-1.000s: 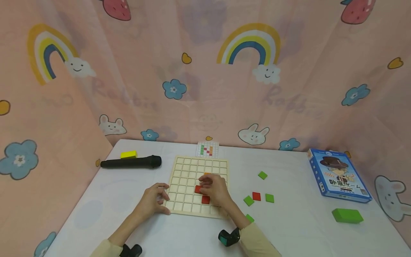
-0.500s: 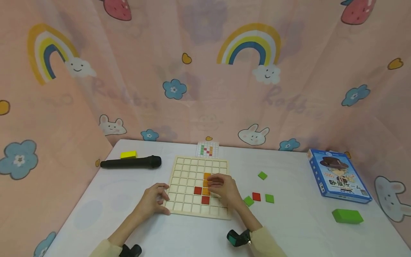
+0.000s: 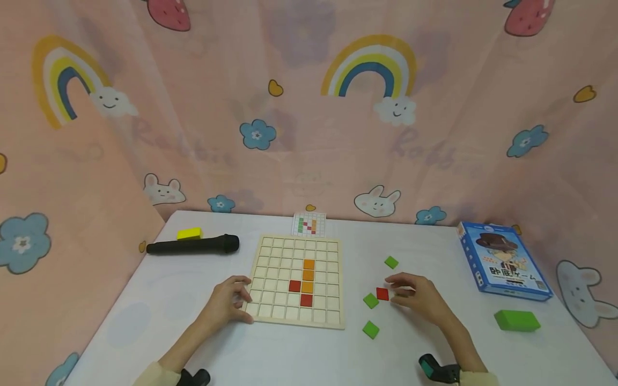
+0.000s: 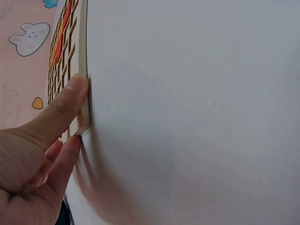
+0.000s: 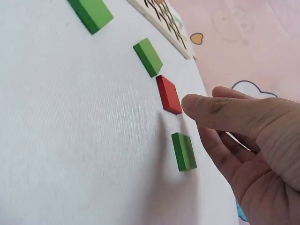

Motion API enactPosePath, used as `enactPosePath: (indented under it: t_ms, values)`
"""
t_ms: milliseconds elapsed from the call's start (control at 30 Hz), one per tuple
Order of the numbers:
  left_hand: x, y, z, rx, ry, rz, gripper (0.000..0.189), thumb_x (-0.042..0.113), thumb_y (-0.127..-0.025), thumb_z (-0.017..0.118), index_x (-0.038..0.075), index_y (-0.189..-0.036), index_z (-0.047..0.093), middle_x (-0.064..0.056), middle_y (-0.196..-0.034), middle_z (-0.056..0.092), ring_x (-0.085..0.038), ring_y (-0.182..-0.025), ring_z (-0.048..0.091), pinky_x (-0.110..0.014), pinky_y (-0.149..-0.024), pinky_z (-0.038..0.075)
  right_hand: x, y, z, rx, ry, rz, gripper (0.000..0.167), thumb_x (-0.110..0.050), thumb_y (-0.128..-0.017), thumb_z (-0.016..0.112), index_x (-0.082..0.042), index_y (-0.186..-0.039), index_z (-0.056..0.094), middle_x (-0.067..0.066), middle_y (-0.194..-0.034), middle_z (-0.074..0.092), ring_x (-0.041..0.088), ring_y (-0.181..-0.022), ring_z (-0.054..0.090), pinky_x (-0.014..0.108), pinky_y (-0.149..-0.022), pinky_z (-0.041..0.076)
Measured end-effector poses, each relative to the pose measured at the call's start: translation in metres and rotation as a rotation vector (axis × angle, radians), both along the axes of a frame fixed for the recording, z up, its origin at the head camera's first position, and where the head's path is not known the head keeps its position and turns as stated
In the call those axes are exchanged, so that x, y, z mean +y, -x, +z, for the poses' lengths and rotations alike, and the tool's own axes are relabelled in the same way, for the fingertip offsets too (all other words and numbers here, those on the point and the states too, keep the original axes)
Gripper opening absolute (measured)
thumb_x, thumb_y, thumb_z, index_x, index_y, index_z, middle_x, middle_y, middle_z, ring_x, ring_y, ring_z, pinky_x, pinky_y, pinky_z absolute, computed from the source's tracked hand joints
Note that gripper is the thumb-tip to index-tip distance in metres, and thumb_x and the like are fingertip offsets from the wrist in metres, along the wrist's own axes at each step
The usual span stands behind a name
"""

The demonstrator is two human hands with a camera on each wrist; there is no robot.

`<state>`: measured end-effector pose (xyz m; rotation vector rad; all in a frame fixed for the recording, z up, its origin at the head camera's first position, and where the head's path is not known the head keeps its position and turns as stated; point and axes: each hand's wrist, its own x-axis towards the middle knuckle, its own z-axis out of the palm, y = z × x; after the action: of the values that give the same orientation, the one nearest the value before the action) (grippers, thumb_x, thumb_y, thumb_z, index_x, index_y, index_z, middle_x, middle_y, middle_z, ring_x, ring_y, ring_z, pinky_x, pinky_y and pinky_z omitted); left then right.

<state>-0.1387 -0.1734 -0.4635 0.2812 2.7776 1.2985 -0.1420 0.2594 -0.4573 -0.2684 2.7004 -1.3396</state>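
A pale grid board (image 3: 277, 252) lies on the white table. On it are an upright row of orange tiles (image 3: 308, 275) and two red tiles (image 3: 294, 286). My left hand (image 3: 224, 303) holds the board's near left corner, thumb on the near edge and fingers along the left side, as the left wrist view shows. To the right, my right hand (image 3: 420, 300) hovers by a loose red tile (image 3: 382, 294), thumb and fingers apart, holding nothing. Green tiles (image 3: 370, 301) lie around it; one green tile (image 5: 184, 152) beneath the hand is hidden in the head view.
A small pattern card (image 3: 309, 224) lies behind the board. At the back left are a black microphone (image 3: 193, 246) and a yellow block (image 3: 189, 233). A blue game box (image 3: 507, 260) and a green block (image 3: 516, 320) stand at the right.
My right hand has left the board and moved right to the loose red tile, uncovering the orange tiles. The left hand keeps its place at the corner.
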Motion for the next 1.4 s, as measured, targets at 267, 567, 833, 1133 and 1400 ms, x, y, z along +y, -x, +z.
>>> enactPosePath:
  t_ms: [267,567,833,1133,1400]
  values:
    - [-0.001,-0.001,-0.002,0.003,-0.003,0.011,0.038,-0.003,-0.047,0.09,0.006,-0.07,0.063,-0.011,-0.119,0.06,-0.034,-0.106,0.06,-0.023,-0.071,0.058,0.003,0.009,-0.008,0.029,-0.056,0.112,0.032,0.005,-0.076,0.076,0.004,-0.105,0.065,0.015,-0.103,0.067,0.028,-0.092,0.066,0.031,-0.08,0.058]
    - [-0.003,-0.001,-0.003,0.02,-0.015,-0.008,0.038,-0.001,-0.047,0.09,0.006,-0.071,0.062,-0.014,-0.12,0.059,-0.038,-0.108,0.058,-0.024,-0.072,0.059,-0.017,0.009,-0.008,0.054,0.05,-0.034,0.03,0.001,-0.079,0.075,0.004,-0.107,0.066,0.017,-0.105,0.067,0.029,-0.093,0.067,0.03,-0.08,0.058]
    - [-0.006,-0.002,-0.005,0.094,-0.027,-0.038,0.038,0.0,-0.045,0.091,0.007,-0.069,0.062,-0.015,-0.114,0.06,-0.038,-0.101,0.06,-0.024,-0.068,0.059,-0.092,0.02,-0.009,-0.025,0.239,-0.154,0.032,-0.001,-0.079,0.076,0.003,-0.108,0.065,0.014,-0.103,0.067,0.026,-0.095,0.066,0.028,-0.082,0.057]
    - [-0.004,-0.001,-0.004,0.041,-0.015,-0.025,0.037,0.0,-0.047,0.091,0.007,-0.071,0.063,-0.014,-0.119,0.06,-0.035,-0.105,0.06,-0.024,-0.07,0.058,-0.175,0.038,-0.016,0.061,0.305,-0.082,0.024,0.003,-0.078,0.075,0.003,-0.101,0.068,0.013,-0.097,0.069,0.025,-0.088,0.067,0.026,-0.077,0.059]
    - [-0.001,0.001,-0.005,0.037,-0.001,-0.011,0.038,-0.002,-0.046,0.091,0.007,-0.07,0.062,-0.012,-0.119,0.06,-0.035,-0.106,0.06,-0.023,-0.07,0.058,-0.203,0.047,-0.018,0.13,0.265,0.029,0.023,0.009,-0.077,0.073,0.008,-0.099,0.067,0.018,-0.094,0.068,0.026,-0.083,0.068,0.023,-0.072,0.059]
